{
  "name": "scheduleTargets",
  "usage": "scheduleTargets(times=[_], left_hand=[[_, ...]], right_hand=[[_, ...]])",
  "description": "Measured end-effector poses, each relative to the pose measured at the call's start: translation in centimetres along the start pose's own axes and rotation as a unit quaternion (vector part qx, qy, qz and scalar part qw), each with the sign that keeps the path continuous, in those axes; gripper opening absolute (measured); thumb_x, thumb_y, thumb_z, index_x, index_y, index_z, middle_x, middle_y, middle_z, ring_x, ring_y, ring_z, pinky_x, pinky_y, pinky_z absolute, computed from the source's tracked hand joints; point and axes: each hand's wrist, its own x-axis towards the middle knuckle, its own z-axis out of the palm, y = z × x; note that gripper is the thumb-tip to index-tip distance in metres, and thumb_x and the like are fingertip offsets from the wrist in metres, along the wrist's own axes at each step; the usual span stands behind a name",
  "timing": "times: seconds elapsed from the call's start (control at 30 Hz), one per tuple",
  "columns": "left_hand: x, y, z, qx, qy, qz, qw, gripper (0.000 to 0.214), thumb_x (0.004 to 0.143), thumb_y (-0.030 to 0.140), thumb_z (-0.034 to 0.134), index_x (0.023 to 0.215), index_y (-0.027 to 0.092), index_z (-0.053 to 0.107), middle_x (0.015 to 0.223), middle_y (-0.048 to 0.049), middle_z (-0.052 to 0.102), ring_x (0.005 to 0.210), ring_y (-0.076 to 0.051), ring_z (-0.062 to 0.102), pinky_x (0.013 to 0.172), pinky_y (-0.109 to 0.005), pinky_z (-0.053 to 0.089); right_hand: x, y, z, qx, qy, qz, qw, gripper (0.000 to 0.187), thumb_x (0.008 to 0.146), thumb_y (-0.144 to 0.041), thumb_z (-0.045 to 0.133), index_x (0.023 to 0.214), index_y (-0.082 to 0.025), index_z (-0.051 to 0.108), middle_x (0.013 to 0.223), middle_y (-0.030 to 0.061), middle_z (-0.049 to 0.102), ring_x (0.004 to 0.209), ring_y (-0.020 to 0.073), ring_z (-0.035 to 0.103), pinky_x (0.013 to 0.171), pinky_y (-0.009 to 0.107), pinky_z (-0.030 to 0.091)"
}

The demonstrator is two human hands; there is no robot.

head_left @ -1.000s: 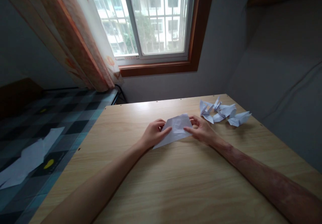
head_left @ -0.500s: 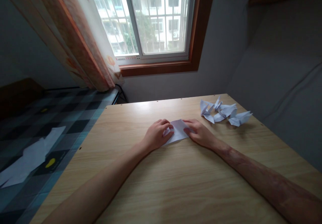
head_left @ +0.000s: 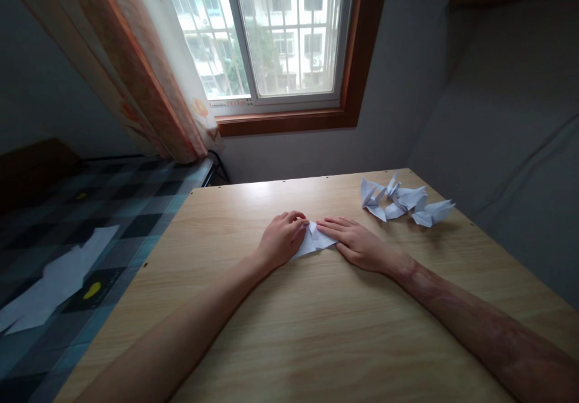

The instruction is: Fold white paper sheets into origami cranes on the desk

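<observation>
A white folded paper [head_left: 313,243] lies flat on the wooden table [head_left: 316,330], mostly covered by both hands. My left hand [head_left: 281,240] rests on its left part with the fingers curled, pinning it down. My right hand [head_left: 355,243] lies flat over its right part, fingers stretched out together and pointing left along the fold. Only a small triangle of paper shows between the two hands.
Several folded white paper cranes [head_left: 402,201] lie at the table's far right. To the left is a bed with a checked cover [head_left: 90,222] and loose white sheets [head_left: 49,282]. A window [head_left: 275,35] and curtain [head_left: 145,71] stand behind; a wall is on the right.
The paper, held raised and wider a second ago, has been folded down flat and smaller. My right hand went from pinching its edge to pressing flat, sliding left over it.
</observation>
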Motion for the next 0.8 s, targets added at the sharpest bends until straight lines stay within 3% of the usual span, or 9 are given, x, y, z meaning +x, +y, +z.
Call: scheduleTargets(times=[0.17, 0.27, 0.37, 0.57, 0.8], left_hand=[[0.0, -0.2, -0.4, 0.034, -0.014, 0.02, 0.999, 0.028, 0.113, 0.026, 0.053, 0.129, 0.024, 0.077, 0.13, -0.0079, 0.079, 0.115, -0.027, 0.072, 0.102, -0.047, 0.056], [0.0, 0.0, -0.5, 0.041, -0.014, 0.021, 0.999, 0.028, 0.112, 0.027, 0.055, 0.129, 0.024, 0.077, 0.13, -0.0079, 0.079, 0.114, -0.026, 0.073, 0.102, -0.047, 0.056], [0.0, 0.3, -0.6, 0.045, -0.014, 0.02, 0.999, 0.027, 0.111, 0.028, 0.057, 0.128, 0.025, 0.078, 0.129, -0.0083, 0.079, 0.114, -0.026, 0.073, 0.102, -0.047, 0.056], [0.0, 0.5, -0.7, 0.035, -0.024, 0.009, 0.999, 0.029, 0.111, 0.029, 0.055, 0.126, 0.027, 0.079, 0.13, -0.0081, 0.079, 0.114, -0.027, 0.072, 0.103, -0.048, 0.055], [0.0, 0.3, -0.7, 0.033, -0.034, 0.013, 0.999, 0.033, 0.11, 0.027, 0.055, 0.134, 0.026, 0.077, 0.137, -0.0096, 0.078, 0.123, -0.029, 0.072, 0.109, -0.049, 0.055]], right_hand=[[-0.5, 0.2, -1.0, -0.012, -0.067, -0.008, 0.998, 0.068, 0.114, -0.028, 0.045, 0.178, -0.037, 0.023, 0.182, -0.0002, 0.033, 0.171, 0.0262, 0.027, 0.14, 0.054, 0.024], [-0.8, -0.1, -1.3, -0.027, -0.084, -0.002, 0.996, 0.073, 0.115, -0.041, 0.048, 0.18, -0.032, 0.016, 0.185, 0.0042, 0.025, 0.173, 0.0278, 0.021, 0.141, 0.054, 0.019], [-0.7, -1.0, -1.5, -0.034, -0.073, -0.005, 0.997, 0.08, 0.113, -0.053, 0.053, 0.18, -0.027, 0.017, 0.184, 0.0098, 0.024, 0.172, 0.0317, 0.023, 0.141, 0.056, 0.018], [-0.5, -3.3, -0.9, 0.0, -0.058, -0.059, 0.997, 0.087, 0.11, -0.058, 0.061, 0.18, -0.03, 0.018, 0.183, 0.0086, 0.028, 0.171, 0.0322, 0.027, 0.142, 0.056, 0.019], [-0.7, -3.4, 0.0, 0.022, -0.047, -0.015, 0.999, 0.089, 0.108, -0.063, 0.062, 0.18, -0.028, 0.022, 0.183, 0.0093, 0.027, 0.169, 0.0322, 0.031, 0.141, 0.05, 0.025]])
